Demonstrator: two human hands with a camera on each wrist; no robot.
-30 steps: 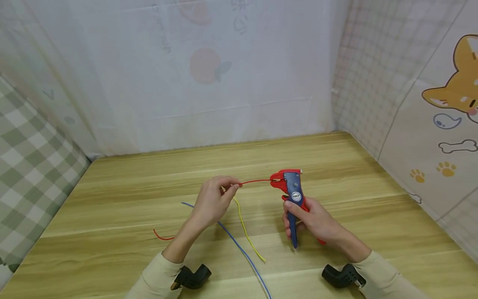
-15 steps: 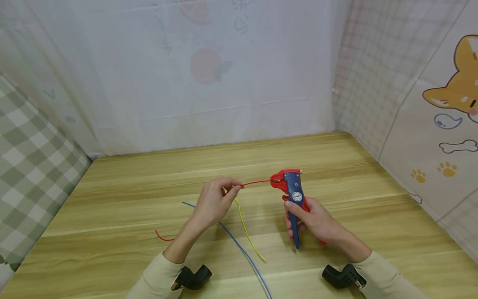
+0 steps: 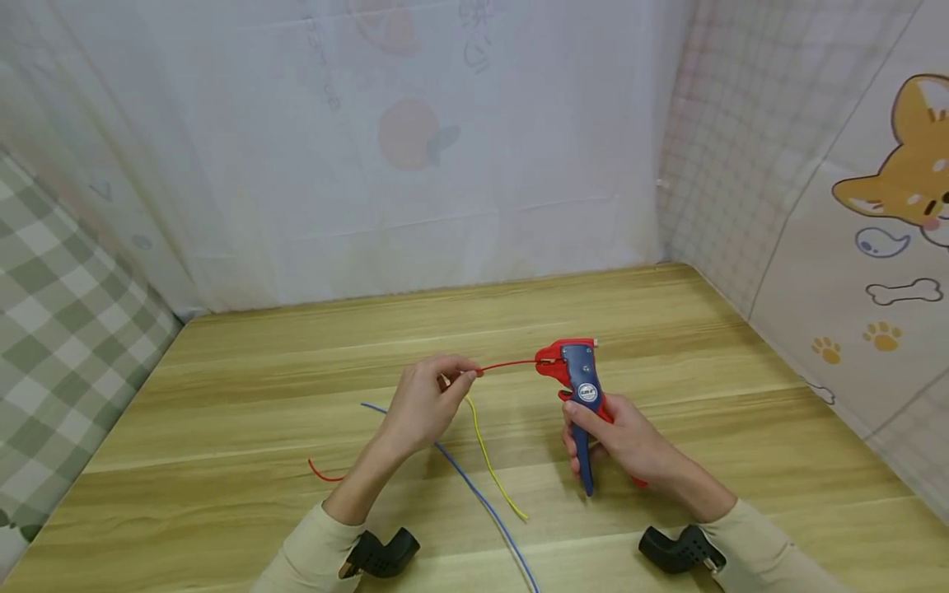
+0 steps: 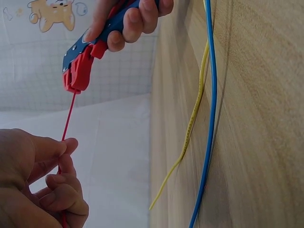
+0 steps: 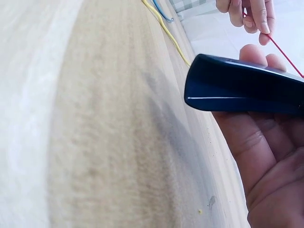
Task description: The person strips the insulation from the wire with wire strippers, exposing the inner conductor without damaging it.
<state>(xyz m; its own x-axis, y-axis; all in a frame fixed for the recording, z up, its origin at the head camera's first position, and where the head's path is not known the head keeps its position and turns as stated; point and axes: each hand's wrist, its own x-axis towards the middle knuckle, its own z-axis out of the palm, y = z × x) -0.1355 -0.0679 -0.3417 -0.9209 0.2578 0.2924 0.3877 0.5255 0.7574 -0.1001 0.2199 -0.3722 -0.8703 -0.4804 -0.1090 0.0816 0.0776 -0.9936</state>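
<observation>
My left hand (image 3: pixel 427 403) pinches a red wire (image 3: pixel 507 364) between thumb and fingertips, above the table. From there the wire runs right, its end inside the red jaws of a blue-and-red wire stripper (image 3: pixel 582 387). My right hand (image 3: pixel 626 436) grips the stripper by its handles and holds it upright, head on top. In the left wrist view the red wire (image 4: pixel 70 114) looks taut between the pinching fingers and the tool's head. The wire's far end curls out past my left forearm. The end within the jaws is hidden.
On the wooden table (image 3: pixel 259 387) lie a blue wire (image 3: pixel 474 490) and a yellow wire (image 3: pixel 485 453), below and right of my left hand. White sheeting (image 3: pixel 415 206) hangs behind the table, and a patterned sheet (image 3: pixel 838 272) stands along its right side.
Almost nothing differs. The view has shifted slightly; both hands, the red wire and the wire stripper keep the same arrangement.
</observation>
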